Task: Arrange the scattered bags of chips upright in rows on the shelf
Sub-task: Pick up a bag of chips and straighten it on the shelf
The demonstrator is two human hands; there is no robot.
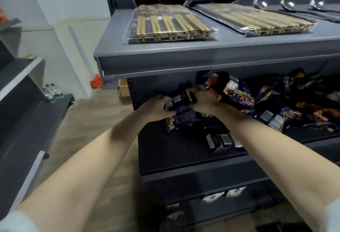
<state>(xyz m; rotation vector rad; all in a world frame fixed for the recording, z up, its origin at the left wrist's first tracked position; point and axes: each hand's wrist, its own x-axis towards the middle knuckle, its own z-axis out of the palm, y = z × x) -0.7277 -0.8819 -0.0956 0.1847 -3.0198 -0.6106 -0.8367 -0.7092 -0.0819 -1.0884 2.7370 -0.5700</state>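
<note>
1. Chip bag (181, 101), held at the left end of the shelf (171, 150).
2. Left hand (156, 109) curled round its left edge; grip lightly.
3. Right hand (202, 101) clamped on its right edge; stand bag upright.
4. Heaped bags (276, 103) lying rightward; leave row space.

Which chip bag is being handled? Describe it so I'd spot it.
Find the dark shelf under the chopstick packs, strewn with blue chip bags. At its left end, one bag is gripped by the left hand and right hand; others lie loose.
</note>
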